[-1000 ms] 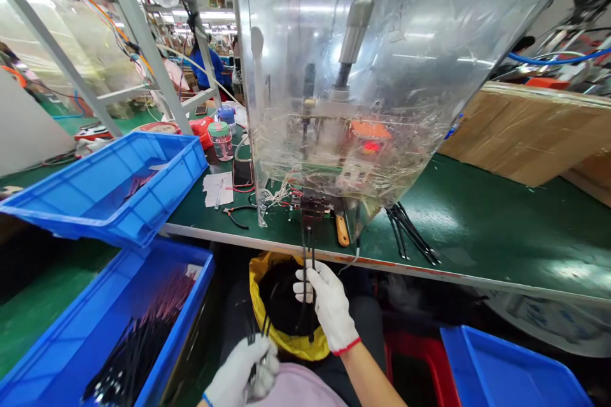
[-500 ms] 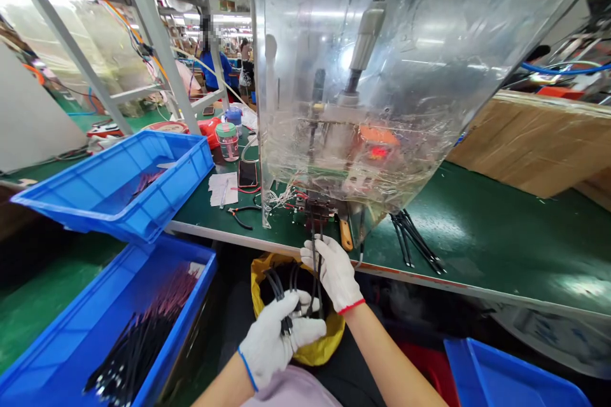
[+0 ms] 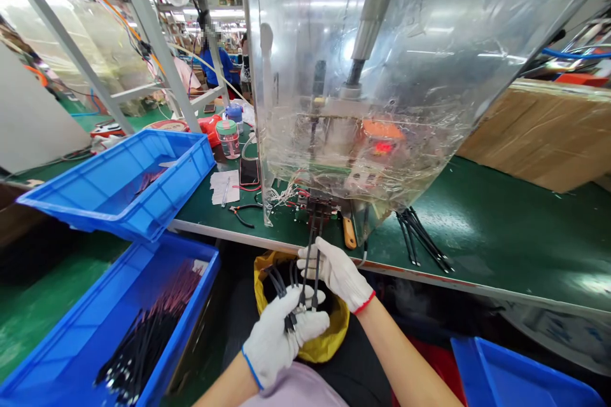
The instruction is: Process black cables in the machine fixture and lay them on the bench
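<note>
My left hand (image 3: pixel 279 332), in a white glove with a blue cuff, is closed round several short black cables (image 3: pixel 277 283) whose connector ends stick out between the fingers. To its right, my right hand (image 3: pixel 342 275), gloved in white with a red cuff, has its fingers round two longer black cables (image 3: pixel 310 270). These hang from a dark fixture (image 3: pixel 317 205) at the table edge, and their lower connector ends lie by the left fingertips. Below both hands is a yellow-lined bin (image 3: pixel 329 343). More black cables (image 3: pixel 422 238) lie on the table at right.
A clear plastic shield (image 3: pixel 305 32) covers a machine (image 3: pixel 375 25). Blue crates (image 3: pixel 157 229) stand at left, the lower with bundled cables. Pliers (image 3: pixel 243 213), a phone (image 3: pixel 249 172), a wooden-handled tool (image 3: pixel 349 232) and a cardboard box (image 3: pixel 539 140) are on the green table.
The two hanging cables have swung slightly left and spread apart, their lower ends now showing by my left fingers. My right hand has shifted slightly. The view has moved a little.
</note>
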Demonstrator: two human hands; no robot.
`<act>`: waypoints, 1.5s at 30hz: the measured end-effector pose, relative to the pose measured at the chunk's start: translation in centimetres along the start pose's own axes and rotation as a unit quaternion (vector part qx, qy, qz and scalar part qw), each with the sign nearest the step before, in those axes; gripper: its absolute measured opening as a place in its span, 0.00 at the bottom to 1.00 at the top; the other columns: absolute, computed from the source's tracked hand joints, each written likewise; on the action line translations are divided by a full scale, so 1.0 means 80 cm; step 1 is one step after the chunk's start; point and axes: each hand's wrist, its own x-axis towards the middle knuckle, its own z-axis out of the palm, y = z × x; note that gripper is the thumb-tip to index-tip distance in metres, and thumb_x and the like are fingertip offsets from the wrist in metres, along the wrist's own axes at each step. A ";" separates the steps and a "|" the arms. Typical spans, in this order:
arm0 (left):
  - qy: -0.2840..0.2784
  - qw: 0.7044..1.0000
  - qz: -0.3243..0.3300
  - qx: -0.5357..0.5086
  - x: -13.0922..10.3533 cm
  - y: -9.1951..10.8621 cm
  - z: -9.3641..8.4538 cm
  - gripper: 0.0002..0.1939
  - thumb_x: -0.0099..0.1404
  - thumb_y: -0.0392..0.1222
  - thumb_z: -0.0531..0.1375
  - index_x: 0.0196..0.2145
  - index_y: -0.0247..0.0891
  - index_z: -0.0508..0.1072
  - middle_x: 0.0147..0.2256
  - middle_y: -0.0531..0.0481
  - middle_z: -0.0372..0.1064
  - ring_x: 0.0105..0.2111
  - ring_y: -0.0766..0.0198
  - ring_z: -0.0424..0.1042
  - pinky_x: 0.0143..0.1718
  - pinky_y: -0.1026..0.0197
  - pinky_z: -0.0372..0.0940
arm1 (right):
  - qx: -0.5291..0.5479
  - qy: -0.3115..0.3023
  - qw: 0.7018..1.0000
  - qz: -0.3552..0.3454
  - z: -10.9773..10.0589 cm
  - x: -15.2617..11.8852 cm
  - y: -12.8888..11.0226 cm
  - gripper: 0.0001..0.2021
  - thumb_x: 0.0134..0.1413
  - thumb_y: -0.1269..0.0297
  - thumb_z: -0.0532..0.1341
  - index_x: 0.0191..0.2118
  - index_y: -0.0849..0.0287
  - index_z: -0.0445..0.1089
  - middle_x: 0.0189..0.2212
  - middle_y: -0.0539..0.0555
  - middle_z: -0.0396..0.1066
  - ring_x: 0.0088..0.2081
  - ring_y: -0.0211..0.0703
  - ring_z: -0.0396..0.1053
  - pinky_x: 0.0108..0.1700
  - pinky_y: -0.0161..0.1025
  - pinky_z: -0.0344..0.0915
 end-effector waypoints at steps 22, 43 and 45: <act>-0.086 0.991 0.063 -0.080 0.017 0.008 0.017 0.08 0.60 0.37 0.63 0.35 0.28 0.76 0.40 0.38 0.75 0.46 0.47 0.74 0.57 0.41 0.63 | 0.000 0.005 1.000 0.026 0.003 0.012 -0.019 0.11 0.57 0.59 0.60 0.34 0.63 0.72 0.28 0.57 0.76 0.23 0.41 0.73 0.25 0.37 0.71; 0.042 0.996 0.055 -0.062 0.001 0.004 -0.031 0.10 0.61 0.36 0.62 0.38 0.24 0.76 0.44 0.33 0.74 0.44 0.45 0.75 0.53 0.46 0.67 | -0.010 0.029 0.999 0.020 0.025 0.030 -0.034 0.24 0.64 0.61 0.52 0.19 0.65 0.71 0.30 0.62 0.77 0.25 0.45 0.75 0.31 0.41 0.74; 0.041 0.996 0.058 -0.060 0.002 0.005 -0.033 0.10 0.61 0.36 0.62 0.38 0.25 0.76 0.44 0.33 0.74 0.44 0.46 0.75 0.53 0.46 0.67 | -0.012 0.029 0.999 0.019 0.025 0.032 -0.034 0.24 0.64 0.61 0.52 0.19 0.65 0.71 0.30 0.62 0.77 0.25 0.45 0.75 0.31 0.41 0.74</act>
